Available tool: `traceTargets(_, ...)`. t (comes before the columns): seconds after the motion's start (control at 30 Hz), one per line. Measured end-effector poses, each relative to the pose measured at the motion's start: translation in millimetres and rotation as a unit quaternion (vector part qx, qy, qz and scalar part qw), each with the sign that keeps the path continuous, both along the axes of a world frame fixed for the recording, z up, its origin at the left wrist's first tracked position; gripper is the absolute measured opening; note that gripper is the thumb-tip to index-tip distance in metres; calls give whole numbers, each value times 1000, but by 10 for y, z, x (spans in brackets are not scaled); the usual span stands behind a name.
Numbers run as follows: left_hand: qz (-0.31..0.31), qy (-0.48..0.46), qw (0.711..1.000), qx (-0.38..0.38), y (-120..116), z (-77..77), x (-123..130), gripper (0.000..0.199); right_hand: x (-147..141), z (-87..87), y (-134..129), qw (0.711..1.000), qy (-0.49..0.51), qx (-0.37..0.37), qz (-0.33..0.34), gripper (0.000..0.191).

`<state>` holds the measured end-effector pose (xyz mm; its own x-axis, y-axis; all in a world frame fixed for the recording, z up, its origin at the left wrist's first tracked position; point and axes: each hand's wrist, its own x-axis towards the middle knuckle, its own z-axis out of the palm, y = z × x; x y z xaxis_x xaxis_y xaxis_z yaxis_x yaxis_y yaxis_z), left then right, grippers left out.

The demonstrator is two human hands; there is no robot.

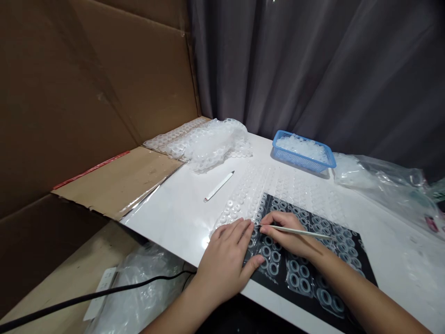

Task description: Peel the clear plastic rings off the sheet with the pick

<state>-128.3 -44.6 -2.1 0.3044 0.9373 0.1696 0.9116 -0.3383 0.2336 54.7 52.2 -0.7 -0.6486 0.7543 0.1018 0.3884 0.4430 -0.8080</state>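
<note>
Got the left hand [227, 260] laid over the left edge of a black mat [367, 269], with its grip opened out wide and flat. Pinching a slim, pale stick [313, 233] in the narrow grip of the right hand [287, 232], with its tip right by the left one. Looking at loads of translucent rings [305, 278] in shiny clear film strips, lying on that mat under and around both hands. Can't tell if rubber or plastic, tbh. Also on the smooth, glossy white bench [174, 218]: a see-through sheet [292, 183] dotted with little round shapes, plus a white pen-like tool [219, 186] with a dark tip. Further left, flat brown cardboard [121, 178] beside a crumpled heap of bubbly clear plastic [215, 141]. Back right, a blue mesh-sided basket [302, 162] full of frosty bits [302, 147], next to a floppy clear bag [385, 176]. Behind everything, a tall creased cardboard panel [104, 79] and a dark grey curtain [306, 69] in soft folds.
</note>
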Motion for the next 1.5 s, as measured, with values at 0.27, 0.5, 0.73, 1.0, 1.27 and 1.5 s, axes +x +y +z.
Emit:
traceTargets(0.27,-3,-24,1000,11,0,1,17,52,-34,-129,-41,975,-4,206,86,14)
traceTargets(0.5,-6,-47,999,25,-12,-6,17,42,-48,-118,-29,982,60,125,-129,14)
traceTargets(0.73,-8,-34,999,25,-21,-11,0,46,22,-58,104,992,62,-106,-36,19)
traceTargets(1.0,-4,-31,999,15,-11,-19,3,46,8,-61,87,993,24,-104,-55,16)
traceTargets(1.27,-3,-37,999,26,-13,-29,7,46,-33,-48,65,996,0,88,-17,12)
traceTargets(1.5,3,-10,1000,10,18,-37,29,47,-100,-65,-31,981,-19,190,-20,21)
